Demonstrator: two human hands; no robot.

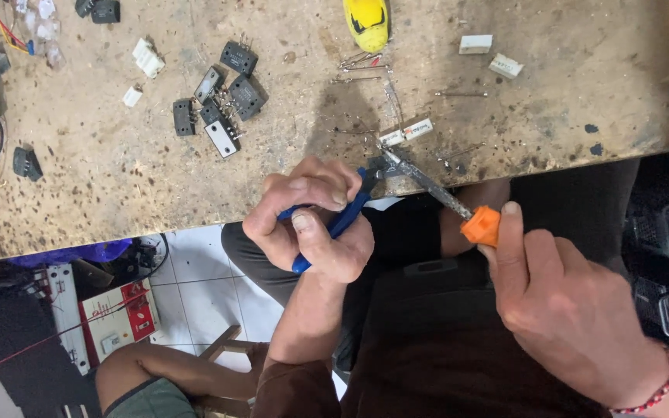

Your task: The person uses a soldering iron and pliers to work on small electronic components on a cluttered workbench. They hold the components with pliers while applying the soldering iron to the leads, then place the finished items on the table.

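At the desk (118,170) edge, the left hand (307,224) was clenched round blue pliers (342,220), pinning a small part just below the white resistor (406,133). The right hand (559,302) gripped an orange-collared soldering iron (447,203), its tip meeting the plier jaws to heat the joint.

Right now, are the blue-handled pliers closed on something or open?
Closed. The left hand squeezes the blue handles of the pliers together, and the tip meets the soldering iron that the right hand holds; what it grips is too small to tell.
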